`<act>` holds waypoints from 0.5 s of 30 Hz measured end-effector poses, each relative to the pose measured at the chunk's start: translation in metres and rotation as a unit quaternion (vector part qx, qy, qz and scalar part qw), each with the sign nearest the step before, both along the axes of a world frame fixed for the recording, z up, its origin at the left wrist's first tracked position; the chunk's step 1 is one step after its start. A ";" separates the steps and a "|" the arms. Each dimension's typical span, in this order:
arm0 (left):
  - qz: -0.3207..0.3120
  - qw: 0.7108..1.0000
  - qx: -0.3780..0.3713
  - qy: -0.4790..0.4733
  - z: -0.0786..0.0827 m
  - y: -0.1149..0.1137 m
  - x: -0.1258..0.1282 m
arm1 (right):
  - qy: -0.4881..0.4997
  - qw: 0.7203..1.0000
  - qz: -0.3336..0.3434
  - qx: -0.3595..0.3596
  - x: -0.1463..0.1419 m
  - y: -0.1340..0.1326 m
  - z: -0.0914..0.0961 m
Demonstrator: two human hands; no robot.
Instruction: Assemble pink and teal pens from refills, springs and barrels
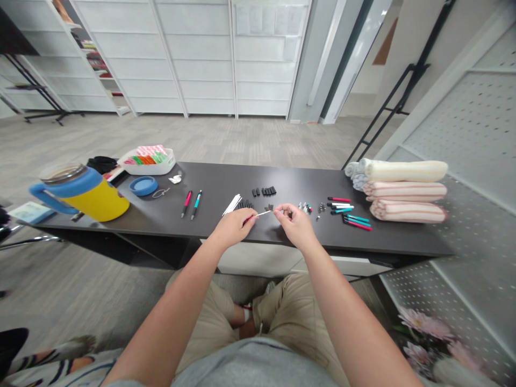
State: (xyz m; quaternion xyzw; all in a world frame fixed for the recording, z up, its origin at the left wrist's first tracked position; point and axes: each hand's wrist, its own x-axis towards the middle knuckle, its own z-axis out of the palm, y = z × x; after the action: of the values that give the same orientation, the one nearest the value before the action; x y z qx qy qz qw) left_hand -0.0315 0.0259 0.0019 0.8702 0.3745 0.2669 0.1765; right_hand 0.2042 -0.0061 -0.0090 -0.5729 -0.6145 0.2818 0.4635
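Note:
Pinched in my left hand (237, 226) is a thin white pen refill (264, 213), pointing right. My right hand (294, 221) is closed at the refill's other end, fingertips together; any small part between them is too tiny to make out. Left of the hands lie a bundle of white refills (231, 205) and a row of thin black pieces (245, 204). Short black grips (269, 191) are lined up behind. Small dark pieces (269, 207) sit between the hands. Tiny pen parts (305, 207) and coloured pen barrels (357, 221) lie to the right.
Two pens, red (186, 204) and teal (196, 205), lie on the dark table (217, 180). Further left are a yellow-blue mug (88, 193), a blue lid (144, 186) and a white basket (155, 167) of colourful packets. Rolled towels (407, 191) are stacked at the right end.

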 end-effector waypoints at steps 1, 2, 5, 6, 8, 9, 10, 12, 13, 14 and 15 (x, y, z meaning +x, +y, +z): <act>0.000 1.000 0.000 0.001 -0.001 0.000 0.000 | -0.002 1.000 0.001 0.000 0.000 0.000 0.000; 0.000 1.000 0.001 0.003 -0.001 0.000 0.000 | -0.002 1.000 0.003 0.000 0.000 0.000 0.000; -0.002 1.000 0.000 0.006 -0.003 0.001 0.000 | 0.000 1.000 0.009 -0.003 -0.001 0.000 0.001; -0.003 1.000 0.000 0.006 -0.003 0.001 0.000 | 0.001 1.000 0.010 -0.003 -0.001 0.000 0.001; -0.004 1.000 0.000 0.006 -0.003 0.000 0.000 | -0.003 1.000 0.011 -0.004 -0.002 0.000 0.001; -0.004 1.000 0.002 0.007 -0.003 0.000 0.000 | -0.009 1.000 0.015 -0.005 -0.002 0.000 0.001; -0.004 1.000 0.004 0.009 -0.003 0.000 0.000 | -0.016 1.000 0.021 -0.009 -0.003 0.000 0.001; -0.007 1.000 0.006 0.014 -0.003 0.000 0.000 | -0.033 0.999 0.039 -0.017 -0.004 0.000 0.001; -0.010 1.000 0.006 0.016 -0.003 0.000 0.000 | -0.041 0.998 0.048 -0.019 -0.004 0.000 0.001; -0.013 1.000 0.005 0.018 -0.003 0.001 0.000 | -0.048 0.997 0.055 -0.020 -0.005 0.000 0.001; -0.016 1.000 0.004 0.019 -0.003 0.001 -0.001 | -0.055 0.997 0.060 -0.018 -0.005 0.000 0.001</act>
State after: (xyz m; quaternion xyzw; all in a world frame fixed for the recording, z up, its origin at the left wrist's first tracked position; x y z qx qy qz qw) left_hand -0.0320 0.0269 -0.0007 0.8817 0.3625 0.2492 0.1706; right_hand 0.1991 -0.0057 -0.0083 -0.5576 -0.6670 0.2883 0.4012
